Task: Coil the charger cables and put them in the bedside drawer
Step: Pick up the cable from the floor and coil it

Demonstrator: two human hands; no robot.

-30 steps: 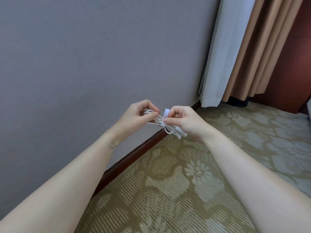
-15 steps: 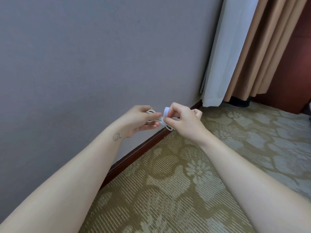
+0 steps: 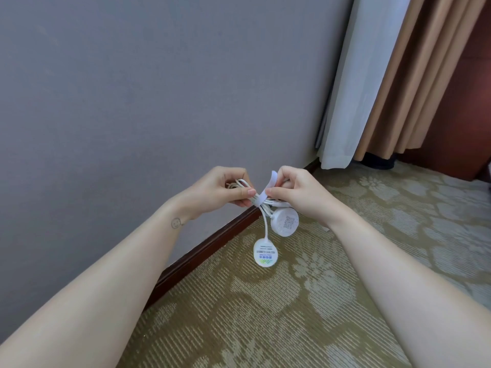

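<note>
A white charger cable is bunched into a small coil and held in the air between both hands, above the carpet near the wall. My left hand pinches the coil's left side. My right hand grips the right side and holds a white strap that wraps around the middle of the coil. Two round white pucks hang below: one with a QR code just under my right hand, and one with a printed label dangling lower on a short length of cable. No drawer is in view.
A grey wall with a dark wooden skirting board runs along the left. Patterned olive carpet covers the floor. White and tan curtains hang at the back right, beside dark red wood panelling.
The two round pucks have dropped out below my hands and now hang in view. The strap stands out more clearly between my thumbs. Both hands stay at about the same spot.
</note>
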